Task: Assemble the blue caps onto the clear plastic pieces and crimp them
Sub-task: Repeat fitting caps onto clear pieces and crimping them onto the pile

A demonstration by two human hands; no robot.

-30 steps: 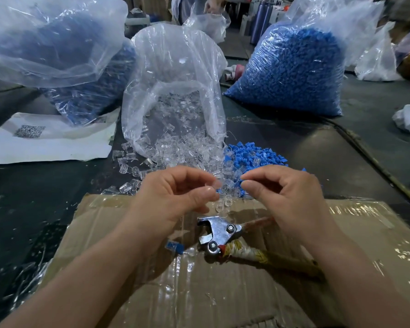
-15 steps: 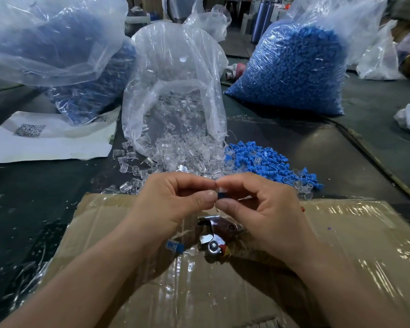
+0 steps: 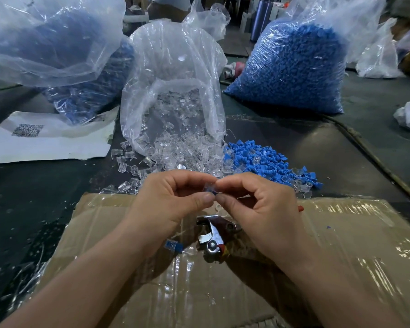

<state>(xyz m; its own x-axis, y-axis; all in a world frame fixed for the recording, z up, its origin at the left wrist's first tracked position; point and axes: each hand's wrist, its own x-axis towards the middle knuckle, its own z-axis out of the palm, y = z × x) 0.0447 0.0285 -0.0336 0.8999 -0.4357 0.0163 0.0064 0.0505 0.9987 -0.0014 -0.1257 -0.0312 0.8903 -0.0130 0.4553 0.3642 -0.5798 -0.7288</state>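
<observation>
Blue cap (image 3: 214,192) now seemingly sits in clear piece (image 3: 209,186), left grip (image 3: 173,204) and right grip (image 3: 258,209) pinching.

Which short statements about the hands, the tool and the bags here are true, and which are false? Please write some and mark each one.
1. The left hand and the right hand pinch one small clear piece between their fingertips. True.
2. The crimping tool is gripped in the right hand. False: it lies on the cardboard below both hands, and neither hand grips it.
3. The loose blue caps lie to the right of the spilled clear pieces. True.
4. The bag of clear pieces is closed. False: its mouth is open and pieces spill onto the table.
</observation>
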